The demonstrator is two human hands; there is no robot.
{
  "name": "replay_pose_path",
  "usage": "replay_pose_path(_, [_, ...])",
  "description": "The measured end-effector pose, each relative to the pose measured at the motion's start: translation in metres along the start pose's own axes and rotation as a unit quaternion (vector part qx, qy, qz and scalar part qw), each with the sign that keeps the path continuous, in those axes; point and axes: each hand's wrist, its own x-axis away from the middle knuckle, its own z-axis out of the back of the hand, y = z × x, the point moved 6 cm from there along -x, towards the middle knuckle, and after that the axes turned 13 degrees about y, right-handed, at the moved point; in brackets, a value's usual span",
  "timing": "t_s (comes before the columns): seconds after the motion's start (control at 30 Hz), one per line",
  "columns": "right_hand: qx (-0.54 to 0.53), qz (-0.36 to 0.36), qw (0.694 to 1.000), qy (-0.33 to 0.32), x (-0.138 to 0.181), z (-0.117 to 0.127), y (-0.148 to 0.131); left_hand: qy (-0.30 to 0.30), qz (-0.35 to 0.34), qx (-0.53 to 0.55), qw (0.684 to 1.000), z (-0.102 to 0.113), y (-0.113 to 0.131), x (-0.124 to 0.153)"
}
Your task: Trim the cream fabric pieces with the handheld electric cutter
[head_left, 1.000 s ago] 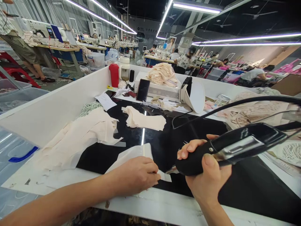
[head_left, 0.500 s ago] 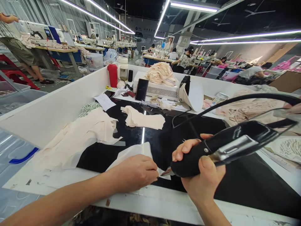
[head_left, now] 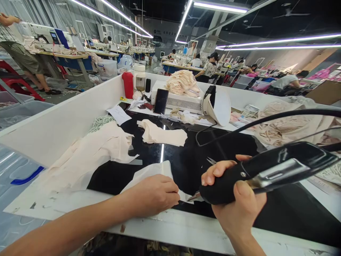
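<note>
My left hand lies over a white cloth piece at the front of the black work surface. Its fingers are closed together on the cloth near the right edge; the fingertips are partly hidden. In my right hand is a black corded hand tool with a silver lever, the thumb resting near the lever. The tool's narrow metal tip points left and meets, or hovers just over, the cloth's right corner; I cannot tell which. Behind the right fingers, two pointed metal tips lie on the black surface.
Beige cloth pieces lie stacked mid-surface, with a larger pile at left. Behind stand a phone, a red cup and a white vented box. The tool's black cable arches at right. White walls border the table.
My right hand and the black tool have shifted right, the tip sliding along toward the cloth's right corner. The pointed metal tips behind it now show more. My left hand stays in place.
</note>
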Motion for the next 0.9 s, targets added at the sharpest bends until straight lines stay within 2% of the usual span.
replay_pose_path(0.27, [0.019,-0.004,1.000,-0.001,0.000,0.001,0.003,0.014,0.010,0.025,1.000,0.004,0.000,0.001])
replay_pose_path(0.4, [0.020,0.002,1.000,-0.002,-0.003,0.005,0.005,0.072,0.095,0.084,0.989,0.021,-0.013,0.001])
replay_pose_path(0.47, [0.032,0.008,0.999,0.001,-0.009,0.010,0.008,0.082,0.131,0.087,0.984,0.028,-0.024,0.003])
replay_pose_path(0.67, [0.057,0.043,0.997,0.032,-0.036,0.025,0.021,0.009,0.147,0.007,0.989,0.028,-0.043,0.011])
replay_pose_path(0.8, [0.046,0.057,0.997,0.031,-0.050,0.023,0.030,-0.044,0.169,-0.011,0.985,0.023,-0.036,0.015])
replay_pose_path(0.9, [0.036,0.058,0.997,0.026,-0.052,0.016,0.032,-0.084,0.215,0.004,0.973,0.026,-0.029,0.013])
